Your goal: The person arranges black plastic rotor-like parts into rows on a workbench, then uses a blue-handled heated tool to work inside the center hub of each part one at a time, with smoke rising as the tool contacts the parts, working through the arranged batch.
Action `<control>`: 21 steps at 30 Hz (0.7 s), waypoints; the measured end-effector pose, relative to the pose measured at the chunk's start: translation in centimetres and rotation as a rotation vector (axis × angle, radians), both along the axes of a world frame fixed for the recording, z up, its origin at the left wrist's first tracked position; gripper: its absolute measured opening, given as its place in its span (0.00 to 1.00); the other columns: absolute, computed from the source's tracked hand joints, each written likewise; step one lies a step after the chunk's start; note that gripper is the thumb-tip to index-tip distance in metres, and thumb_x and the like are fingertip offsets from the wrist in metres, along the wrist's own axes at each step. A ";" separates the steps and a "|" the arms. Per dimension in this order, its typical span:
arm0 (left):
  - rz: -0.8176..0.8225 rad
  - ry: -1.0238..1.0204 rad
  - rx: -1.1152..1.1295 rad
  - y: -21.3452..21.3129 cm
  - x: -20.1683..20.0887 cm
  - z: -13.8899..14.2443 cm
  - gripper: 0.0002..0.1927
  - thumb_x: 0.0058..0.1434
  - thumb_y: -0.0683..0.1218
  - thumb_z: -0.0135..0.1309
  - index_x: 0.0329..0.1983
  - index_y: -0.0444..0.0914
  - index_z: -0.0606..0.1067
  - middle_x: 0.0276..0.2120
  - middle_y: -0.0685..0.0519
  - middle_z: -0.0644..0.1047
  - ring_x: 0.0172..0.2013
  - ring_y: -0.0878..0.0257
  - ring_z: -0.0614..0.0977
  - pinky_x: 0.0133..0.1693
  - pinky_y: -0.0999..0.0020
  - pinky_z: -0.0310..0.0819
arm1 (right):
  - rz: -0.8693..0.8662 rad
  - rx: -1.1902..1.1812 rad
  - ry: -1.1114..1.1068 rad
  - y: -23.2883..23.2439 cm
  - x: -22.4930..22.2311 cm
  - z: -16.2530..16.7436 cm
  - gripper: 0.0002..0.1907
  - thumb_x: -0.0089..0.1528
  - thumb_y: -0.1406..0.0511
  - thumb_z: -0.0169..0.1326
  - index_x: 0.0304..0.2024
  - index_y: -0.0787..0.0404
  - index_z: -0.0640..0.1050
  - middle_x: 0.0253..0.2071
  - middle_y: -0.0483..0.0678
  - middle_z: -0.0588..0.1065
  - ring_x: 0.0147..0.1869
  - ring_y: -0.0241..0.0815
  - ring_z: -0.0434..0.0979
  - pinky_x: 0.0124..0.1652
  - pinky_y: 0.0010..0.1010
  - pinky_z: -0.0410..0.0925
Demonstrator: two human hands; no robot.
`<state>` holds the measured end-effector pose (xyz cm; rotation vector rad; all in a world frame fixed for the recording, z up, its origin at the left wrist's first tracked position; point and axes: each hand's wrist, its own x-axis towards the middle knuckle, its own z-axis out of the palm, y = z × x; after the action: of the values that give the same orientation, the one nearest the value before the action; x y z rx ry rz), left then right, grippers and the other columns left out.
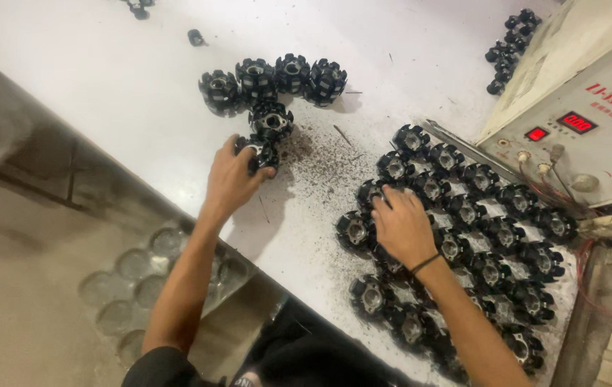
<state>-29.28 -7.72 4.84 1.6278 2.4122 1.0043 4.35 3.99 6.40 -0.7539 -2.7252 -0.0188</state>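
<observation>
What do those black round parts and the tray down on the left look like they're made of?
The black round parts look like dark moulded plastic around a bright metal core: matte ribbed rims, shiny grey centres. It could be coated metal; the view leaves that open. The left hand grips one, and the right hand rests on the big group. The tray looks like thin clear plastic, glossy and see-through, with round pockets.

A white table [141,79] carried dark grit and thin slivers [320,161] scattered near its middle. At the right edge stood a cream control box [593,93] with two red lit displays [577,122], knobs and red wires [557,190]. Below the table's near edge lay a clear plastic tray [134,279] with round pockets.
</observation>
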 end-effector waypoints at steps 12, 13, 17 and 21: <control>-0.885 -0.068 -0.093 -4.9 7.3 -0.6 0.21 0.43 0.44 0.68 0.43 0.38 0.82 0.70 0.39 0.63 0.67 0.41 0.66 0.63 0.50 0.67 | 0.155 -0.086 -0.123 -5.3 1.0 0.3 0.17 0.57 0.61 0.61 0.45 0.63 0.80 0.51 0.55 0.75 0.56 0.54 0.73 0.56 0.46 0.65; -0.859 -0.053 -0.095 -5.1 8.0 -0.9 0.23 0.39 0.42 0.68 0.42 0.37 0.82 0.70 0.37 0.63 0.66 0.40 0.67 0.62 0.50 0.67 | 0.143 -0.076 -0.160 -5.3 1.0 0.3 0.17 0.57 0.60 0.61 0.45 0.64 0.80 0.51 0.54 0.75 0.55 0.54 0.73 0.55 0.46 0.65; -0.828 -0.199 -0.141 -5.5 9.7 -1.4 0.23 0.42 0.45 0.73 0.41 0.36 0.80 0.64 0.40 0.68 0.62 0.42 0.71 0.60 0.53 0.68 | 0.105 -0.087 -0.251 -5.0 0.7 0.5 0.19 0.58 0.59 0.62 0.46 0.65 0.79 0.48 0.53 0.73 0.55 0.52 0.72 0.53 0.44 0.64; -0.953 -0.173 -0.110 -5.7 11.8 -1.6 0.24 0.41 0.45 0.71 0.42 0.36 0.80 0.63 0.39 0.69 0.62 0.41 0.72 0.60 0.55 0.70 | 0.112 -0.134 -0.170 -4.9 0.8 0.3 0.20 0.55 0.59 0.63 0.44 0.66 0.80 0.52 0.55 0.72 0.55 0.54 0.71 0.50 0.44 0.66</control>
<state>-17.46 -13.42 3.22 2.1468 1.2519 0.7446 5.18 -0.87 6.73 -0.6620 -2.9510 0.1320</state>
